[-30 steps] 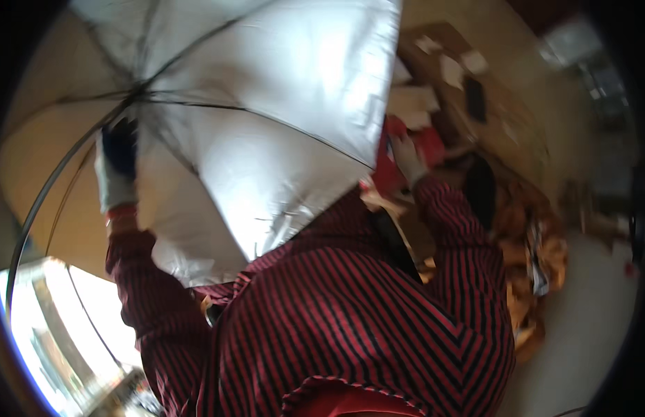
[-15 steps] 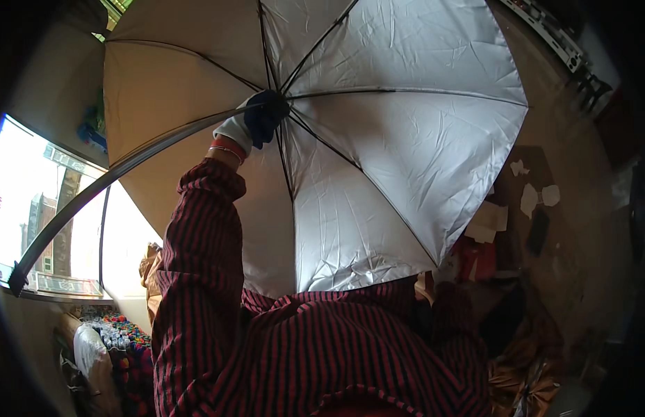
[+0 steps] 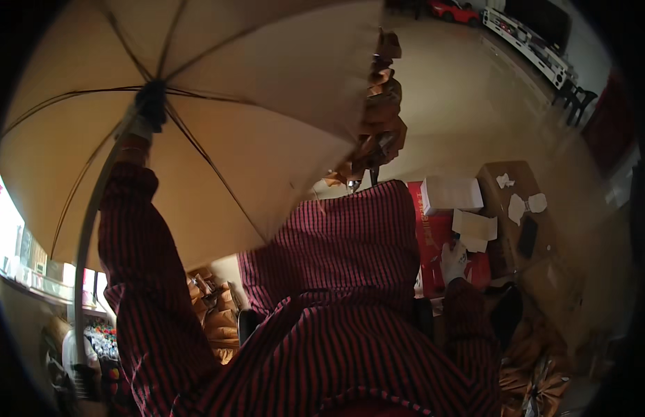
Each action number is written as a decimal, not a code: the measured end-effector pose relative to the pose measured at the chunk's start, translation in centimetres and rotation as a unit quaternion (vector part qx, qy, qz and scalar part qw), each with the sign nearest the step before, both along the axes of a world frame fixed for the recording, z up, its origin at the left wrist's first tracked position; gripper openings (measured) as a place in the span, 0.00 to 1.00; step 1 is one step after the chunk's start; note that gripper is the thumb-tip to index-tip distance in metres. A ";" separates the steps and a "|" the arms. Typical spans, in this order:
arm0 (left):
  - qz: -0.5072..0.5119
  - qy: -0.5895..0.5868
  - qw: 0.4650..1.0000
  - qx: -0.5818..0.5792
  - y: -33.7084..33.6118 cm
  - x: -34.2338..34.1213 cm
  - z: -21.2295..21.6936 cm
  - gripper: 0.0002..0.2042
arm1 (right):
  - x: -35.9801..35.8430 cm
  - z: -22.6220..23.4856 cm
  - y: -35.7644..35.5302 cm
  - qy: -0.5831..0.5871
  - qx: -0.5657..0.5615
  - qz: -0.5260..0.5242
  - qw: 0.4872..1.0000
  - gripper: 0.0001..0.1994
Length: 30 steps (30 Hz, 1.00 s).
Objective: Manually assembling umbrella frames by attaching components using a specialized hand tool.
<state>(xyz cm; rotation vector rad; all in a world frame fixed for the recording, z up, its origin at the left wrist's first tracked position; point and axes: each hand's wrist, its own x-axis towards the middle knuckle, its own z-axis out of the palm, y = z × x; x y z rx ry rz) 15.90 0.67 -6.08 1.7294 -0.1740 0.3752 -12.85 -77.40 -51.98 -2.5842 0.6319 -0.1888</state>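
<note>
Fingers (image 3: 150, 115) grip open umbrella (image 3: 267, 104) above tan floor (image 3: 461, 97)

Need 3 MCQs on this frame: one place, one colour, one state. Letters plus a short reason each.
1. Where is the left hand?
A. at the hub of the umbrella
B. on the floor
C. in a pocket

2. What colour are the sleeves?
A. plain white
B. red and dark stripes
C. green

3. What state is the umbrella in?
A. folded shut
B. open
C. lying on the boxes

A: the gloved hand meets the ribs at the hub.
B: stripes show on both arms.
B: the canopy is spread on its ribs.

The right hand is down by the red box.
</note>
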 end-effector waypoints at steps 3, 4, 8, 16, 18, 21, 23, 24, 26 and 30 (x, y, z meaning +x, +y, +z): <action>-0.213 0.063 0.972 -0.072 5.8 -6.9 11.0 0.10 | 5.8 5.7 4.0 -0.202 0.161 0.067 0.964 0.18; -0.232 0.063 0.965 -0.105 6.2 -8.1 12.9 0.10 | 7.2 9.1 7.0 -0.242 0.234 0.105 0.936 0.17; -0.082 -0.037 0.993 -0.079 2.4 -13.7 18.5 0.10 | 4.9 30.1 22.4 -0.207 0.514 0.321 0.768 0.18; -0.069 -0.095 0.993 -0.017 5.6 -23.7 23.6 0.30 | -3.1 42.7 34.1 0.193 0.706 0.635 0.246 0.26; -0.071 -0.067 0.993 -0.072 10.1 -26.0 24.4 0.28 | -3.9 43.1 34.7 0.123 0.631 0.675 0.363 0.23; 0.132 -0.096 0.985 -0.057 11.7 -24.4 21.6 0.26 | -3.7 40.4 36.4 -0.005 0.537 0.672 0.509 0.15; 0.199 -0.065 0.968 0.137 15.6 -27.6 20.3 0.22 | -3.3 38.4 37.8 -0.131 0.343 0.722 0.587 0.13; 0.221 -0.054 0.972 0.064 16.0 -27.6 19.0 0.20 | -3.3 38.0 38.1 -0.191 0.287 0.712 0.611 0.11; 0.233 -0.024 0.972 -0.012 16.0 -27.1 16.7 0.17 | -3.1 37.2 38.3 -0.217 0.233 0.706 0.633 0.11; 0.288 0.086 0.953 -0.042 12.8 -25.6 12.7 0.17 | -1.9 34.7 38.9 -0.227 0.145 0.695 0.667 0.12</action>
